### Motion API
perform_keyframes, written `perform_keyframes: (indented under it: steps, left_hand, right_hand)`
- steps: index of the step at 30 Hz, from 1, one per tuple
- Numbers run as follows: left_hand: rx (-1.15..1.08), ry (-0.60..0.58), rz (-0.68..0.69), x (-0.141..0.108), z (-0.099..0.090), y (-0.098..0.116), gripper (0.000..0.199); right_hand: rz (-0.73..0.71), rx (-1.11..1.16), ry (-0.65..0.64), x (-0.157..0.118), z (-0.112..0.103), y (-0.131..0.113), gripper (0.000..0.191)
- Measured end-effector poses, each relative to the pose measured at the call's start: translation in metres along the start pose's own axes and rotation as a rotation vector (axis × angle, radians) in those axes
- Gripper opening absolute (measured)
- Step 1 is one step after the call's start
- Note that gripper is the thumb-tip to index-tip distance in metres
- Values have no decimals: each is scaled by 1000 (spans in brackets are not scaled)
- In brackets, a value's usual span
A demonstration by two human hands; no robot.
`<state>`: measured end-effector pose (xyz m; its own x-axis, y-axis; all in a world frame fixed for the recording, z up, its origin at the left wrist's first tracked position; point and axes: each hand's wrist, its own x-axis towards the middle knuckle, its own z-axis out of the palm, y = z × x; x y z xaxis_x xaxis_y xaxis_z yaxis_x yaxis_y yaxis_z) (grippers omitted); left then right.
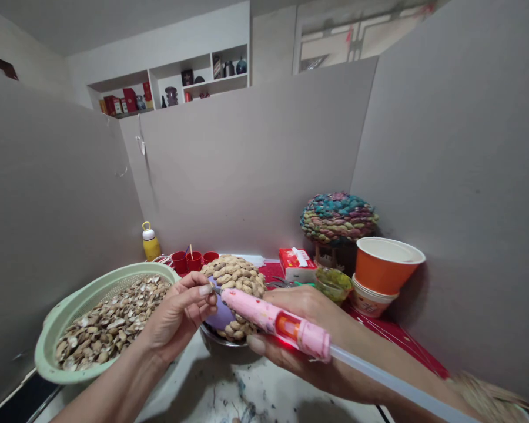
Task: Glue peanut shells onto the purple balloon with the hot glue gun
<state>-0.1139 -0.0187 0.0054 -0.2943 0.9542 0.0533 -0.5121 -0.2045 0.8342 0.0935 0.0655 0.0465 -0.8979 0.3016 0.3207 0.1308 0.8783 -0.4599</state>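
My right hand [300,317] is wrapped round a pink glue gun [264,314], with a long clear glue stick [392,379] coming out of its back end. The gun's nozzle points left at the fingertips of my left hand [180,311], which pinch a small piece of shell. Just behind both hands, a purple ball [220,314] partly covered with peanut shells [235,275] rests in a metal bowl [229,341]. The bowl is mostly hidden under the ball.
A green basket [48,346] of shells stands at the left. Behind are a yellow bottle [150,247], red cups [194,260] and a tissue pack [297,267]. At the right are a glass bowl [332,285], orange paper tubs [381,267] and a colourful shell-covered dome [337,217].
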Motion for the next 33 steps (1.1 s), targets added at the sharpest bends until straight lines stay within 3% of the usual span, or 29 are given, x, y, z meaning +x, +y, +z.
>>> perform_keyframes:
  steps: [13, 33]
  left_hand:
    - [-10, 52, -3, -1, 2, 2, 27]
    - [18, 7, 1, -1, 1, -1, 22]
  right_hand:
    - [6, -12, -5, 1, 0, 0, 27]
    - [15, 1, 26, -1, 3, 3, 28]
